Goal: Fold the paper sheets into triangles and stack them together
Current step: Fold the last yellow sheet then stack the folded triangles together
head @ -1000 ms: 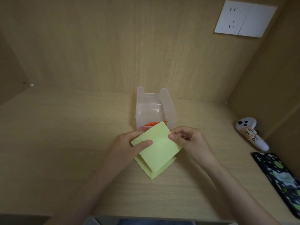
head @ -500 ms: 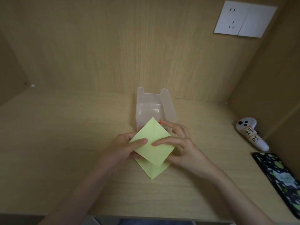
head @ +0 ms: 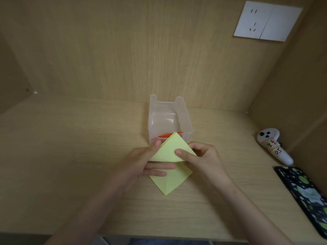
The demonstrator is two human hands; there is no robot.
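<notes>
The work seems to be sitting somewhere in its middle. A yellow-green sheet (head: 170,151) is being held just above the table (head: 70,156), already doubled over into a triangle with its point aimed away from the person and its long folded edge facing them; two layers are showing along the upper left edge, so the fold looks made but perhaps not yet pressed sharp. A second yellow-green paper (head: 172,182) is lying flat on the table directly beneath the hands, its near corner pointing toward the person and a faint crease running into that corner; whether it is a finished triangle or an unfolded sheet is hard to tell. Behind them a clear plastic box (head: 169,117) is holding something orange (head: 169,135), probably paper, too hidden to say whether folded. Judging from this, creasing, stacking and any further sheets are what is left.

The left hand (head: 141,161) is pinching the triangle's left side, thumb lying on the upper edge while the straight fingers (head: 159,167) are reaching under the fold. The right hand (head: 203,160) is gripping the right corner, thumb pressing on the front face and the other fingers curling behind it
</notes>
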